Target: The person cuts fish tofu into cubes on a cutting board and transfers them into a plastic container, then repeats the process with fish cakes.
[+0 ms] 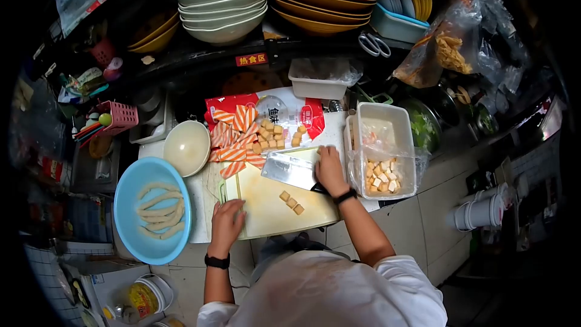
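Observation:
My right hand (330,171) is closed around the dark handle of a cleaver (289,169), whose broad blade lies over the back part of the cutting board (260,206). Near the board's left edge is my left hand (227,221), its fingers slightly curled and apart, with nothing in them. Three small tan cubes (292,202) sit in a slanting row on the board between my hands. Behind the blade, more tan cubes (269,136) rest by orange-and-white striped pieces (233,136) on a red and white bag (290,109).
To the right stands a clear plastic container (385,139) with cut cubes (382,177). A blue basin (151,172) with long pale strips is at the left, beside a cream bowl (187,148). Stacked bowls (224,6) fill the shelf above.

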`<action>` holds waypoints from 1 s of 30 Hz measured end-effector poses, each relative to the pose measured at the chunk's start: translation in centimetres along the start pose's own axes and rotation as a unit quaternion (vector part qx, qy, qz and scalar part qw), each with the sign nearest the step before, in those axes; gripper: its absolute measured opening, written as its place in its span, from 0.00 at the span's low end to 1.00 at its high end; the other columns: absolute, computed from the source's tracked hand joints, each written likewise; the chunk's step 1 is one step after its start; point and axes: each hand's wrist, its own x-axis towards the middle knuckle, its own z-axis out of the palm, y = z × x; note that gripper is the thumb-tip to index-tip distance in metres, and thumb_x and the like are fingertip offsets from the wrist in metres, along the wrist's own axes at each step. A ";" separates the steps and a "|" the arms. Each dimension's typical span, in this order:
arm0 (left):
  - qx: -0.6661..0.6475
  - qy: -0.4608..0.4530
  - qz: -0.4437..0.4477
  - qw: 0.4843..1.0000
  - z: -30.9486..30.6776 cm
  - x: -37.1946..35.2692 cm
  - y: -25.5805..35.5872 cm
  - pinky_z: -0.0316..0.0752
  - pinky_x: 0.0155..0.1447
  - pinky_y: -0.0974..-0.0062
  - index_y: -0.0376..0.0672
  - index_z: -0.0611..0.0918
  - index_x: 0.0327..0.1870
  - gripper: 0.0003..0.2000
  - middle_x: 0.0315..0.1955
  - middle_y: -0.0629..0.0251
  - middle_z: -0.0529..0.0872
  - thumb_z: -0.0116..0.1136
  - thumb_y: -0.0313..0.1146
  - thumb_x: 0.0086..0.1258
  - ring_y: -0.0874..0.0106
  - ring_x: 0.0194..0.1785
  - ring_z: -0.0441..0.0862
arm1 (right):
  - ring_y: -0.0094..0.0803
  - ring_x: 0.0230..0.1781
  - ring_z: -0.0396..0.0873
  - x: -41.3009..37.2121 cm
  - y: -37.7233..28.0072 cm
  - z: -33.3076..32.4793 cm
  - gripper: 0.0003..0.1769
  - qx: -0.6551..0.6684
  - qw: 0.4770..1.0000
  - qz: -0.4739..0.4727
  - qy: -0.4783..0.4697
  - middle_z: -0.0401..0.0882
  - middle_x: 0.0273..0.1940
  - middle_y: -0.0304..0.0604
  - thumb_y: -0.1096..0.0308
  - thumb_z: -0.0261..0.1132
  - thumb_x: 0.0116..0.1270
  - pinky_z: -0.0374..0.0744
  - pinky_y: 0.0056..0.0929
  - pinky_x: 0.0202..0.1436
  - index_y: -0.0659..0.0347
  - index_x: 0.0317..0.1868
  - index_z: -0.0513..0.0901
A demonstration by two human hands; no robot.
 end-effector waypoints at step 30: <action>0.195 0.016 -0.010 0.981 10.5 21.2 -5.5 0.68 0.53 0.56 0.43 0.86 0.37 0.13 0.34 0.61 0.87 0.69 0.33 0.48 0.60 0.45 0.83 | 0.60 0.36 0.81 -13.7 -2.4 -10.9 0.16 0.144 0.943 0.168 -0.250 0.81 0.34 0.60 0.69 0.62 0.67 0.78 0.49 0.38 0.61 0.53 0.70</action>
